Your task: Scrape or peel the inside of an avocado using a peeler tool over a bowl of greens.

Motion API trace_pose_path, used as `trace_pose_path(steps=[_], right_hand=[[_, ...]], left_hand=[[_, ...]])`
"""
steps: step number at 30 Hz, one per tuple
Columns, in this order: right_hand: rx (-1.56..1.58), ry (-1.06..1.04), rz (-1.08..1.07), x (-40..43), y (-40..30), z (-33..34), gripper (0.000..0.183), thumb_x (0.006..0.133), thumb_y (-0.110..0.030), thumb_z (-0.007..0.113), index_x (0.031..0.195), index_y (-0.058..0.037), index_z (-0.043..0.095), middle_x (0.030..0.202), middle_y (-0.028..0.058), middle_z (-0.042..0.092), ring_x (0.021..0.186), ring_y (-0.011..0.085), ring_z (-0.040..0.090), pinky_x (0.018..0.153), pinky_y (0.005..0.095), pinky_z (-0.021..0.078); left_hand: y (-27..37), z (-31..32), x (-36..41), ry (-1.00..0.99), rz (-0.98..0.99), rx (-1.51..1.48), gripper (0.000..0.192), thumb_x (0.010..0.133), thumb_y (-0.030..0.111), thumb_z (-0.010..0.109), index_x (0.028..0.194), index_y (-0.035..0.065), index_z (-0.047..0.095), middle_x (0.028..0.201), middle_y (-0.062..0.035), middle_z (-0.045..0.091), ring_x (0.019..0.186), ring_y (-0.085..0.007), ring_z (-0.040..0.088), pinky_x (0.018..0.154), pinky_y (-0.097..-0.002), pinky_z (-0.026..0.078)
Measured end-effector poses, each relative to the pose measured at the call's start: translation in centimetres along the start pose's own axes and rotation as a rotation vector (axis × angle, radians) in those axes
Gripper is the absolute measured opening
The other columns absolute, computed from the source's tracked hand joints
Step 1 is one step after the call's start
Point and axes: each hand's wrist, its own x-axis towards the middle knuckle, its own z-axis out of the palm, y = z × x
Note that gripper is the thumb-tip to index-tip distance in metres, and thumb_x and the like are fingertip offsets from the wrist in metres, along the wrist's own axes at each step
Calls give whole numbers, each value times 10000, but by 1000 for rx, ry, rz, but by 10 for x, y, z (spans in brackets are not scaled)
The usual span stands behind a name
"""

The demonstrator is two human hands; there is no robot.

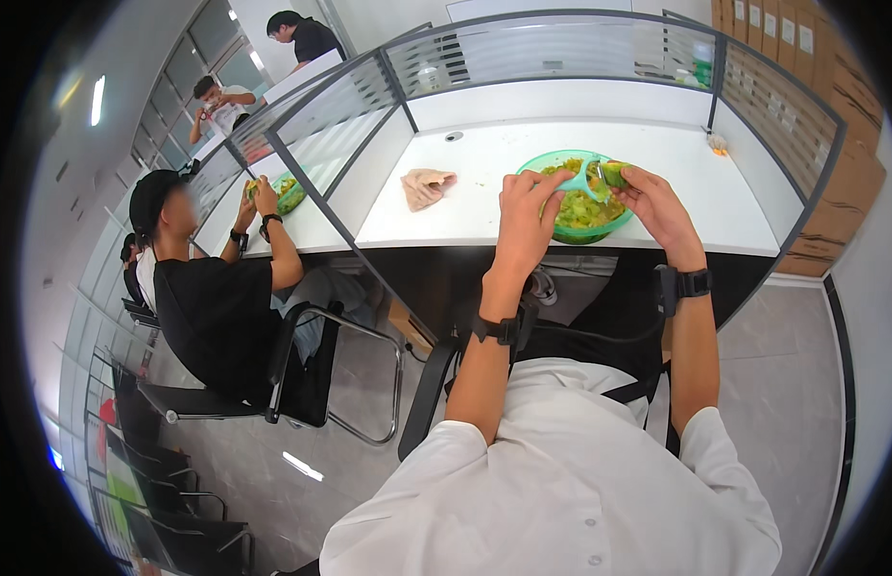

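My left hand [527,214] grips the handle of a turquoise Y-shaped peeler [581,181]. The peeler's head stands close to a short piece of green vegetable or fruit [616,173], pinched in the fingers of my right hand [656,209]. Whether the blade touches the piece, I cannot tell. Both hands are above the near part of a green plastic bowl [547,160]. Pale green and yellowish peelings or shreds [588,210] fill much of the bowl, which rests on a white desk [482,162].
A crumpled beige cloth [426,189] lies left of the bowl. A small white and orange item [717,143] sits at the right back. Glazed partitions [547,54] surround the desk. At the left, a seated person [208,302] works over another green bowl [290,194]. Cardboard boxes [835,187] are stacked right.
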Motion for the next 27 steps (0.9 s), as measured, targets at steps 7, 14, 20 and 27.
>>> trace_pose_path(steps=[7,14,20,27], right_hand=[[-184,117,-23,-6,-2,11,457,990,-186,722,1328,104,620,1202,108,689,1044,145,652,897,277,544],[-212,126,-54,-5,-5,13,452,984,-169,716,1335,100,622,1133,87,684,948,116,633,850,238,532],[-252,168,-64,-3,-2,12,452,985,-175,709,1332,103,630,1107,93,689,967,122,633,863,241,526],[-188,107,-33,-7,1,9,426,1002,-189,686,1305,104,632,1144,96,697,994,129,653,864,255,531]], left_hand=[[8,-4,1,15,52,28,300,957,48,668,1229,156,732,987,-71,612,999,-298,514,910,-419,418],[0,0,1,14,52,85,294,955,53,667,1220,160,737,994,-79,614,1000,-306,516,909,-427,417],[-10,2,-3,28,-24,88,315,958,47,662,1230,187,737,1002,-69,598,1012,-307,503,903,-430,411],[14,2,0,3,74,-29,302,973,39,628,1253,110,716,996,-117,595,988,-324,504,914,-421,428]])
